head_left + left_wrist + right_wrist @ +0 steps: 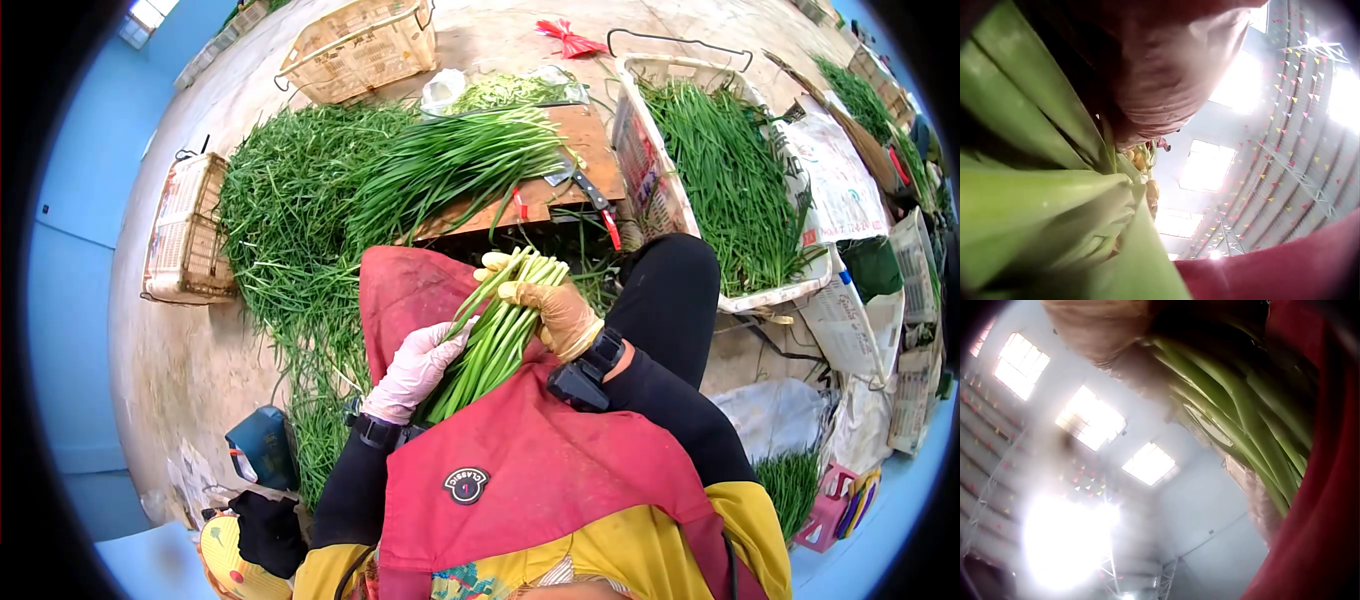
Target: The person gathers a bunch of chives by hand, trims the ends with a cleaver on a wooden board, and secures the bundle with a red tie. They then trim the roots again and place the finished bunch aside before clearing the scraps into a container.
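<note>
A bunch of garlic chives lies slantwise over the red apron on the person's lap, pale ends toward the top. My left hand, in a whitish-pink glove, grips the bunch from its left side. In a tan-yellow glove, my right hand holds it near the pale ends, fingers curled around the stalks. Close up in the left wrist view, broad green leaves fill the near side beside the left glove. The right wrist view has the stalks running from under the right glove.
Ahead, a wooden board bears more chives and a black-handled knife. A loose heap of chives spreads leftward. At the right stands a full crate; other crates stand behind and left.
</note>
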Demonstrator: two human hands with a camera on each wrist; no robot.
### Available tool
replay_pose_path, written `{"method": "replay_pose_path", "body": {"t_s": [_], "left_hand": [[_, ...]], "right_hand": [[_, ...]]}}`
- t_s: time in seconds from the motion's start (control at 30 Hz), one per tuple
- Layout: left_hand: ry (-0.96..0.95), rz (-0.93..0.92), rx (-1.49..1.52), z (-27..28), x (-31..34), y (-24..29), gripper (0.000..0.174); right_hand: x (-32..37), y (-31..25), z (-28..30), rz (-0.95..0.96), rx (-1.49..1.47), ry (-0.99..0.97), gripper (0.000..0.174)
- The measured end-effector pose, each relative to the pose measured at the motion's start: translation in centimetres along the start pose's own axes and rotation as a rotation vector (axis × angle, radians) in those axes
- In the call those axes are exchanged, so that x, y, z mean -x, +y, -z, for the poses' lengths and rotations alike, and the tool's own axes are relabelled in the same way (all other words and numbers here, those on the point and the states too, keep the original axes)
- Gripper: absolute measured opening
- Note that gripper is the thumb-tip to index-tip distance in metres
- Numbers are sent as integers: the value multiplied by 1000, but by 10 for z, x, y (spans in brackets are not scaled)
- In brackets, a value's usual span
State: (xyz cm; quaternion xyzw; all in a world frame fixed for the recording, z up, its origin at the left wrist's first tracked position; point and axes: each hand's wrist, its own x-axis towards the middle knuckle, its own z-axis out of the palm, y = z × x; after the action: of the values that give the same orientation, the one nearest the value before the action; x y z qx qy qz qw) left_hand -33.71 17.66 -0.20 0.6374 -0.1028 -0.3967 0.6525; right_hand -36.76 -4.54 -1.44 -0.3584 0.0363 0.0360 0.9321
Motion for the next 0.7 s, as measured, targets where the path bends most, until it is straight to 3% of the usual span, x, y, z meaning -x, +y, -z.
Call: {"method": "replay_pose_path", "body": {"t_s": [0.27,0.37,0.57,0.7], "left_hand": [[-30,44,-22,7,1,-7,33],[-52,53,-60,4,0,-6,34],[-66,82,49,-9,3,15,39],[-115,54,103,-15,5,28,43]], "right_hand": [[3,0,2,-5,-59,-39,48],[3,1,1,-10,3,80,39],[2,-23,-3,124,-83,40,21],[0,-57,10,267,-67,34,19]]}}
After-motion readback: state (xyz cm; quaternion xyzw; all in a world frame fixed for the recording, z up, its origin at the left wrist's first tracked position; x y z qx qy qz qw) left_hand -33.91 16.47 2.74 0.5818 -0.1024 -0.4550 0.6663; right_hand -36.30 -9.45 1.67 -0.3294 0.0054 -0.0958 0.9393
